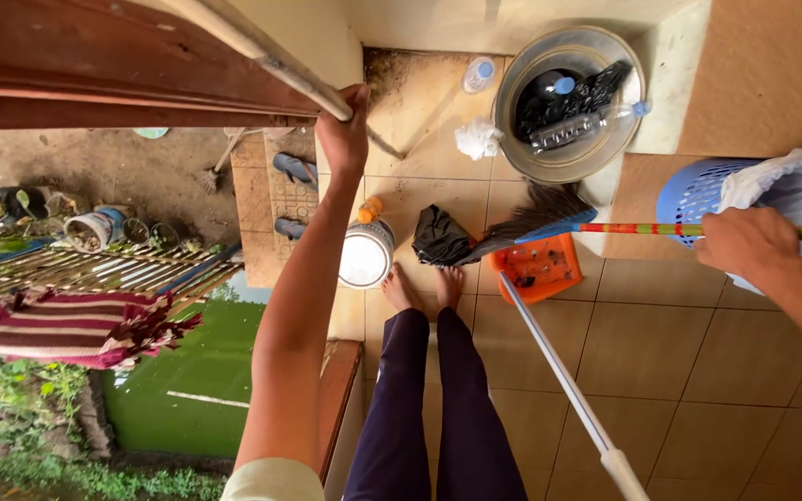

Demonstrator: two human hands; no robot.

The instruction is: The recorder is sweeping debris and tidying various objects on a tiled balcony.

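Left hand: the left hand (343,130) is curled around a pale pole (262,51) far from the orange dustpan (540,267).
Right hand: the right hand (746,243) is closed around the broom (549,223) handle (striped red and green).
Broom: bristles touching the dustpan's rim, beside a black bag (440,237).
Bin: the metal bin (568,102) stands behind the dustpan.

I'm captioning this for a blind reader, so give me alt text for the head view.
Seen from above, a person's right hand holds a broom whose bristles meet an orange dustpan, while the left hand grips a pole. Bare feet stand on the tiled floor near a black bag and a metal bin.
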